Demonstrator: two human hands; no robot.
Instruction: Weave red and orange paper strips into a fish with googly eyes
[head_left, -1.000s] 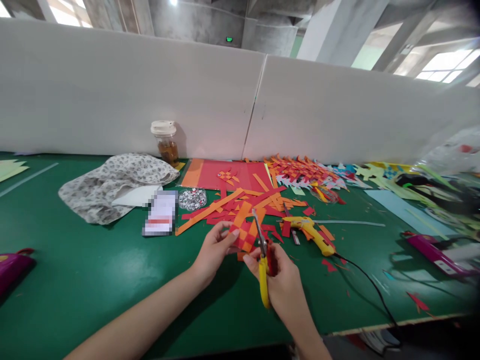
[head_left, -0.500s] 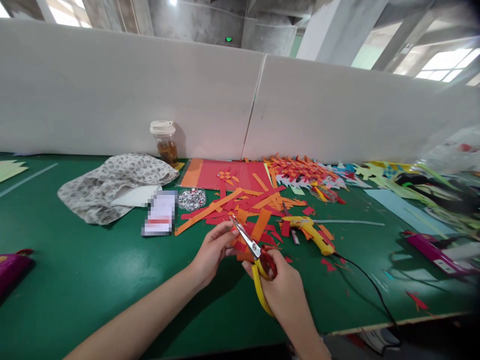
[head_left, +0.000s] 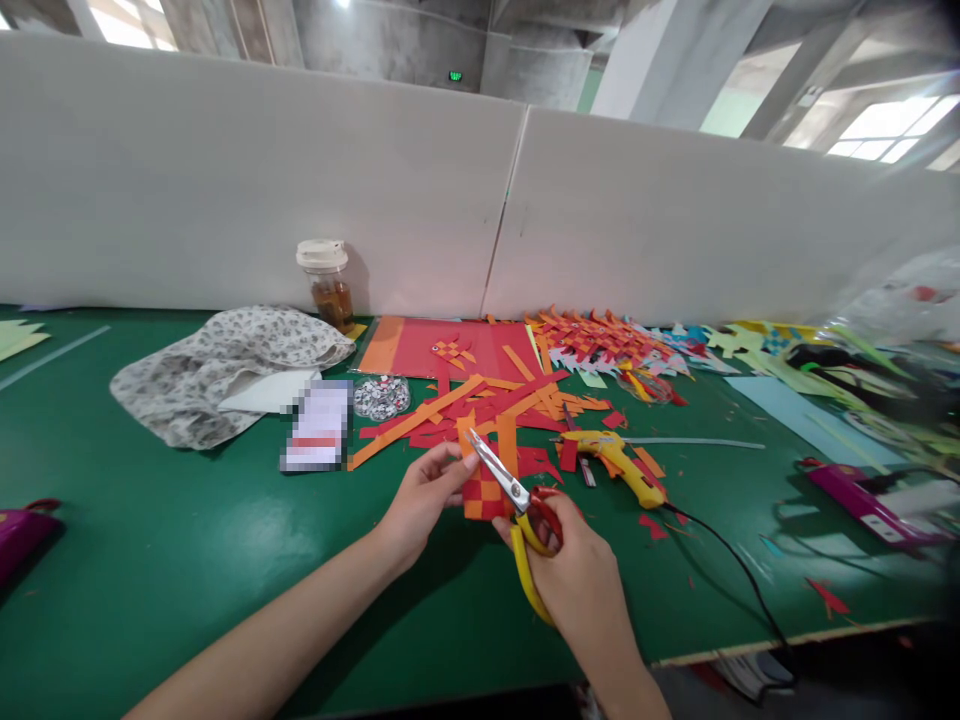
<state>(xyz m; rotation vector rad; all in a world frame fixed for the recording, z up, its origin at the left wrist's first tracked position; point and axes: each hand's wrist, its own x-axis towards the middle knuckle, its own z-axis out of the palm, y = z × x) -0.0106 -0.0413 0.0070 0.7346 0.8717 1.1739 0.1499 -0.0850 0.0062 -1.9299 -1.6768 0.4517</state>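
Between thumb and fingers, my left hand [head_left: 429,492] pinches the left edge of a red and orange checkered woven paper piece [head_left: 482,495], whose orange strips stick up at the top. My right hand [head_left: 574,550] is wrapped round the yellow and red handles of a pair of scissors [head_left: 514,490]. The scissor blades lie over the front of the woven piece and point up and left, close to my left fingertips. Part of the piece's right side is hidden by the scissors and my right fingers.
Loose paper strips [head_left: 442,405] lie beyond my hands. A yellow glue gun [head_left: 619,465] with a black cable rests to the right. Further off stand a lidded cup [head_left: 330,285], a phone [head_left: 319,430] and patterned cloth [head_left: 225,365]. A pile of woven paper fish [head_left: 607,340] is back right.
The woven piece has turned, so its checkered face shows more and its strips point up. My right hand and the scissors have shifted slightly right and down.
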